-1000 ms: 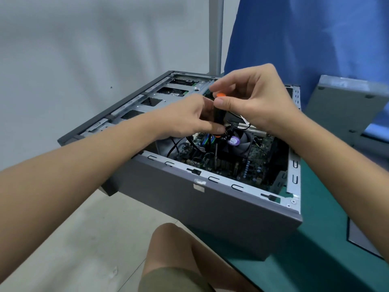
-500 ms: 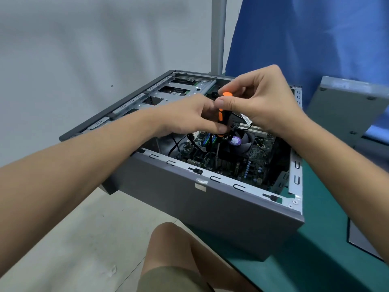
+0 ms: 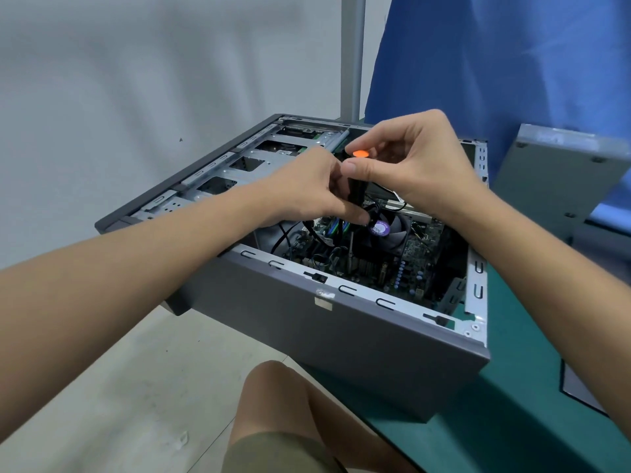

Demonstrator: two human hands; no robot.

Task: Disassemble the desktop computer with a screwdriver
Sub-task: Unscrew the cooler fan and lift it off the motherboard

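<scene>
An open grey desktop case (image 3: 341,336) lies on its side, hanging over the edge of a green table (image 3: 512,421). Inside show the motherboard (image 3: 409,264) and a black cooler fan with a purple label (image 3: 380,229). A screwdriver (image 3: 355,186) with a black handle and orange cap stands upright over the board, its metal shaft reaching down beside the fan. My left hand (image 3: 307,189) grips the lower part of the handle. My right hand (image 3: 409,165) pinches the top of the handle near the orange cap. The tip's contact point is hidden among the components.
The removed grey side panel (image 3: 560,186) leans at the right against a blue cloth (image 3: 512,63). A grey metal pole (image 3: 351,56) rises behind the case. My bare knee (image 3: 273,404) is below the table edge, over a pale floor. Metal drive bays (image 3: 246,165) fill the case's left part.
The orange stripe on the screwdriver handle seen half a second ago is out of sight now, so the handle has turned between my fingers. Both hands stay in place.
</scene>
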